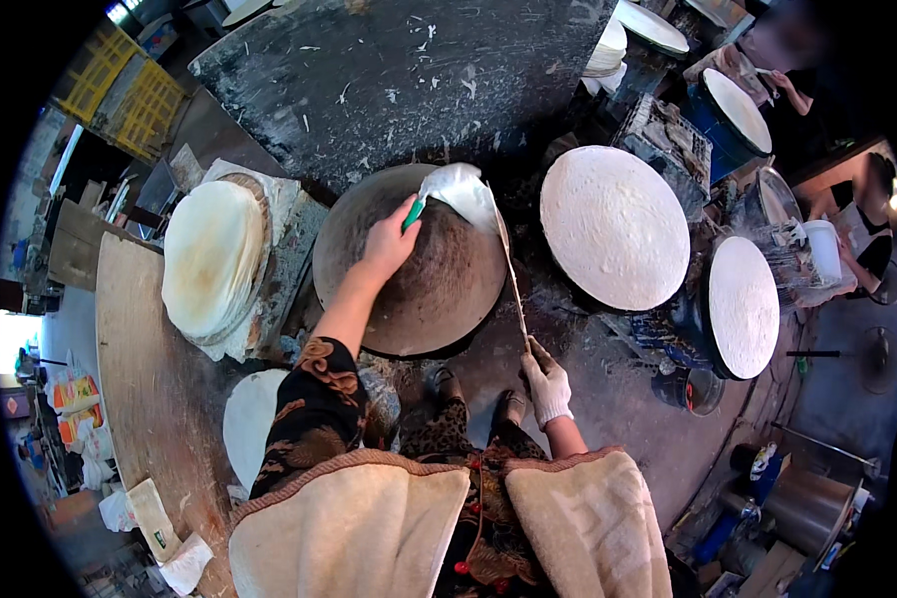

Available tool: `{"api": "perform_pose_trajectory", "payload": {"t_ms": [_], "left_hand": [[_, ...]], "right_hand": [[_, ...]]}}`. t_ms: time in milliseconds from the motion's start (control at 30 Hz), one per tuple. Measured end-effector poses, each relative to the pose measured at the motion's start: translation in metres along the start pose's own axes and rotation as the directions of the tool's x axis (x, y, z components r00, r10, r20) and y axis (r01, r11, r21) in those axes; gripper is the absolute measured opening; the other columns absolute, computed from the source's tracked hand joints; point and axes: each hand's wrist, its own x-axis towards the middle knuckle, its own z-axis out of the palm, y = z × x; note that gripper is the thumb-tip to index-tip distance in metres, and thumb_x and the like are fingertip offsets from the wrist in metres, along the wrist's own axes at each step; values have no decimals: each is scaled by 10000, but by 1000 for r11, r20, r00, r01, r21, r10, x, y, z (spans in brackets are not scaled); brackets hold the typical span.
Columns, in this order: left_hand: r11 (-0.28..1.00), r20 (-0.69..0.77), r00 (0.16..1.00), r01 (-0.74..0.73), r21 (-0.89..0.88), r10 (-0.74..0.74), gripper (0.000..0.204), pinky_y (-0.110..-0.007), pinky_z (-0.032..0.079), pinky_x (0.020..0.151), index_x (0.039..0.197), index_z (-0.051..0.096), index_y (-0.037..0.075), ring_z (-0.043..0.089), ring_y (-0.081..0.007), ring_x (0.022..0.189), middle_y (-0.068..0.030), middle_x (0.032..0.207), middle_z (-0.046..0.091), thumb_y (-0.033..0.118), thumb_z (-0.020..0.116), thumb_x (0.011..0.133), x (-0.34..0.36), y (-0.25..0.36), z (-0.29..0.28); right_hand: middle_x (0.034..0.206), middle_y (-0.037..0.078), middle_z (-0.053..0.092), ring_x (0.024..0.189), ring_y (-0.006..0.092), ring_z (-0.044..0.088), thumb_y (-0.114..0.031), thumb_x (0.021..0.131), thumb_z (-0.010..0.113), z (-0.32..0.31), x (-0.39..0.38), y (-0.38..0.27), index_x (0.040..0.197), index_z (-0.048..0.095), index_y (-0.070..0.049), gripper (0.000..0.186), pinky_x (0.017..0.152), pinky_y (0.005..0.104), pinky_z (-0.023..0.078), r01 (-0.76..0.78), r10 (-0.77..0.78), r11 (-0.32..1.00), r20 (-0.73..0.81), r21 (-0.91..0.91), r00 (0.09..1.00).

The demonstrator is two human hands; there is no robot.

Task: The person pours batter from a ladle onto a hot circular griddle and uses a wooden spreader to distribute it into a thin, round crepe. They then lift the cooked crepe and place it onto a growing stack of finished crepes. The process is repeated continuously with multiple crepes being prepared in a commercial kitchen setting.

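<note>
My left hand point(391, 242) is closed on a green-handled tool point(413, 213) whose head lies in a white, sheet-like mass point(456, 195) at the far right part of a large round dark griddle point(374, 299). My gloved right hand point(545, 387) grips a long thin stick point(512, 274), which reaches up to the white mass at the griddle's right edge. I cannot tell whether the mass is batter or cloth. A stack of pale round flatbreads point(212, 254) sits left of the griddle. To its right is a round griddle covered with white batter point(613, 224).
More white-coated griddles point(743, 304) stand at right, near two co-workers point(857, 209) point(787, 85) and a white bucket point(822, 249). A dark scuffed panel point(389, 70) rises behind the griddle. A wooden board point(130, 349) lines the left; a pale disc point(249, 424) sits lower left. Metal drums point(802, 503) stand lower right.
</note>
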Motion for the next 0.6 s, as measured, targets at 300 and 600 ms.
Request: {"api": "perform_pose_trajectory", "payload": {"t_ms": [300, 600], "left_hand": [[832, 101, 933, -355, 427, 346, 632, -446, 496, 662, 1372, 388, 287, 598, -369, 749, -159, 907, 590, 63, 576, 813, 9, -46, -27], [907, -45, 973, -195, 373, 228, 603, -468, 495, 680, 1339, 443, 267, 602, -376, 755, -175, 865, 591, 51, 582, 794, -5, -76, -40]], "right_hand": [[1188, 155, 600, 1104, 169, 553, -287, 861, 583, 84, 26, -41, 1260, 517, -4, 494, 941, 268, 396, 67, -53, 992, 125, -108, 991], [1022, 102, 657, 850, 110, 578, -298, 854, 603, 68, 34, -42, 1224, 561, -18, 466, 773, 238, 452, 173, -172, 973, 24, -152, 985]]}}
